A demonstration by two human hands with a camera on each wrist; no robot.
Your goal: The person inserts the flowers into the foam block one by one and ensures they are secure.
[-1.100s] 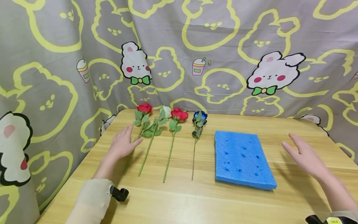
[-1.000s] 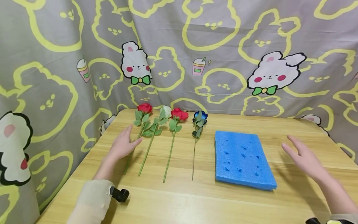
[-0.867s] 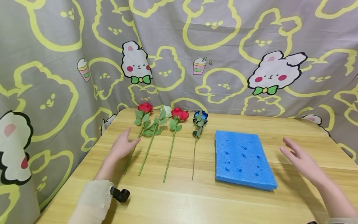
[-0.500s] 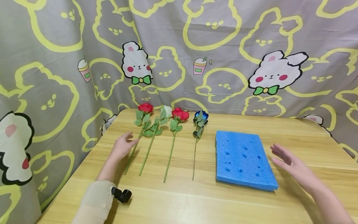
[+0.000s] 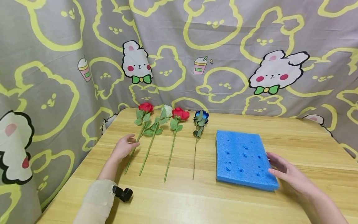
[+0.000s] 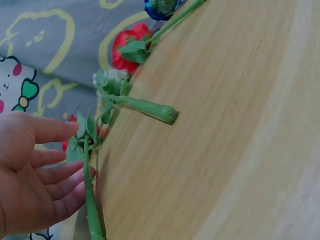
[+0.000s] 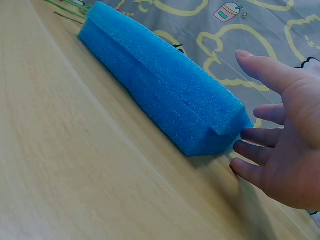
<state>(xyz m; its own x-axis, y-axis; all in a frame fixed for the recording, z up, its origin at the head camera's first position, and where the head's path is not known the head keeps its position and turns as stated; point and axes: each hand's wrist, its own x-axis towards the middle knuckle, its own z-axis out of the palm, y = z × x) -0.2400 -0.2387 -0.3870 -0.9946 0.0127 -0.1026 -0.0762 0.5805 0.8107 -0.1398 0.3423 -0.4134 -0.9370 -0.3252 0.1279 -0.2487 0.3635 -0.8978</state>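
My left hand (image 5: 124,147) reaches over the stem of the leftmost red rose (image 5: 145,107). In the left wrist view its fingers lie behind the green stem (image 6: 90,205), loosely bent, with the thumb apart from them. My right hand (image 5: 292,175) is at the right edge of a thick blue foam block (image 5: 237,146), whose top has several small holes. In the right wrist view the relaxed fingers (image 7: 255,150) come right up to the block's end, and the thumb stands up away from it.
Right of the leftmost rose lie a white rose (image 5: 167,110), another red rose (image 5: 180,114) and a blue rose (image 5: 201,117), stems toward the near side. The wooden table (image 5: 179,202) ends at a patterned grey curtain (image 5: 167,31) behind and on the left.
My right hand has moved left and nearer, up to the foam block's edge. My left hand has drawn slightly nearer along the leftmost stem, its fingers bending more. The roses and block stay put.
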